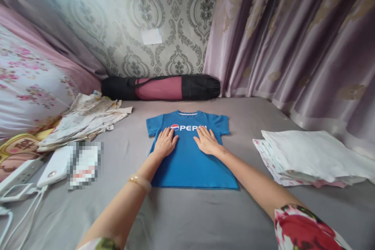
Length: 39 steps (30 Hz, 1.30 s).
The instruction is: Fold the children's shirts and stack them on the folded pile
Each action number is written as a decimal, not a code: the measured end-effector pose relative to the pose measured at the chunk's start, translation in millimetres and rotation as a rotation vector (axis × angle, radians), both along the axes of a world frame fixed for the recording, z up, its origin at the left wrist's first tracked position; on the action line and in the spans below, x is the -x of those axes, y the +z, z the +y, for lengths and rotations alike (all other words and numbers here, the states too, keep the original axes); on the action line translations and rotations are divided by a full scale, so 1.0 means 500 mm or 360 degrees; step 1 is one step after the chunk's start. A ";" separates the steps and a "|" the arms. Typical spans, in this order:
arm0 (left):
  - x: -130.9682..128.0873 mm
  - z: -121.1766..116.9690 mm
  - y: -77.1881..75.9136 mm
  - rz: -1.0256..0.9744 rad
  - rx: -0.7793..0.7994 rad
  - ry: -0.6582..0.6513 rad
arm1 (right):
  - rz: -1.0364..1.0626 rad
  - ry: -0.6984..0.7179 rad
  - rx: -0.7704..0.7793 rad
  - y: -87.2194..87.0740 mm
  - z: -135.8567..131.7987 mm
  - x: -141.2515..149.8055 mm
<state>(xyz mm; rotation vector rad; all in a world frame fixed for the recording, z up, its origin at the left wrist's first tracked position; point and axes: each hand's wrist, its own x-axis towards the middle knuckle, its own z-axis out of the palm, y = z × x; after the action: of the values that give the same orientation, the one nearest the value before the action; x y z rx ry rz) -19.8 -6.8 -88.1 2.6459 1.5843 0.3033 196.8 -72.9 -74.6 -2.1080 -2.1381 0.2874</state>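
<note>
A blue short-sleeved T-shirt (190, 168) with a white PEPSI print lies spread flat, its collar away from me and its hem toward me. My left hand (166, 142) rests flat on the left side of the chest, fingers stretched out just by the round logo. On the right side of the chest, my right hand (207, 140) lies flat with fingers apart, covering the last letters of the print. Neither hand grasps the cloth. A light bangle circles my left wrist.
The shirt is on a grey sheet (187, 218). Folded white clothes (316, 156) are stacked at right. A loose pile of pale garments (84, 117), a white power bank (57, 166) and a power strip (22, 174) with cables are at left. A black-and-pink rolled bag (161, 88) lies along the wall.
</note>
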 end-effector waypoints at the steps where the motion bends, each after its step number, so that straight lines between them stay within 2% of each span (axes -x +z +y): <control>1: -0.003 0.000 -0.002 0.0024 -0.0002 0.0042 | -0.0004 -0.0041 0.0003 -0.002 0.023 0.000; 6: -0.007 -0.012 -0.004 0.0050 -0.0072 0.0109 | -0.0033 -0.0263 0.0042 -0.003 0.134 -0.008; 10: -0.008 -0.014 -0.001 0.0037 -0.0073 0.0118 | -0.0062 -0.0473 0.0021 -0.007 0.199 -0.014; 14: -0.009 -0.012 -0.003 0.0038 -0.0106 0.0162 | -0.0098 -0.0555 -0.0054 -0.015 0.225 -0.022; 18: -0.010 -0.012 -0.004 0.0014 -0.0089 0.0168 | -0.0078 -0.0581 -0.0061 -0.009 0.226 -0.015; 20: -0.010 -0.011 -0.003 -0.0004 -0.0072 0.0183 | -0.0119 -0.0523 -0.0156 -0.004 0.222 0.009; 23: -0.011 -0.011 -0.003 -0.0011 -0.0035 0.0215 | -0.0137 -0.0135 -0.0264 -0.004 0.214 0.069; 25: -0.012 -0.010 -0.002 0.0000 -0.0028 0.0228 | -0.0081 0.0149 -0.0174 -0.008 0.213 0.112; 27: -0.013 -0.010 -0.002 0.0015 -0.0037 0.0228 | -0.0044 0.0288 -0.0075 -0.014 0.221 0.142; 30: -0.012 -0.010 -0.002 0.0038 -0.0036 0.0212 | -0.0069 0.0311 -0.0056 -0.018 0.252 0.157; 35: -0.011 -0.009 -0.004 0.0027 -0.0032 0.0211 | -0.0112 0.0217 -0.0036 -0.018 0.322 0.151; 39: -0.010 -0.009 -0.002 0.0012 -0.0027 0.0215 | -0.0101 0.0142 -0.0098 -0.020 0.346 0.157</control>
<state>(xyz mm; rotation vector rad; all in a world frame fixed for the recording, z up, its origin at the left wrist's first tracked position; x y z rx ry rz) -14.7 -11.1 -89.3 2.5598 1.7746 0.3137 118.4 100.2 -84.6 -2.0186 -2.2500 0.1633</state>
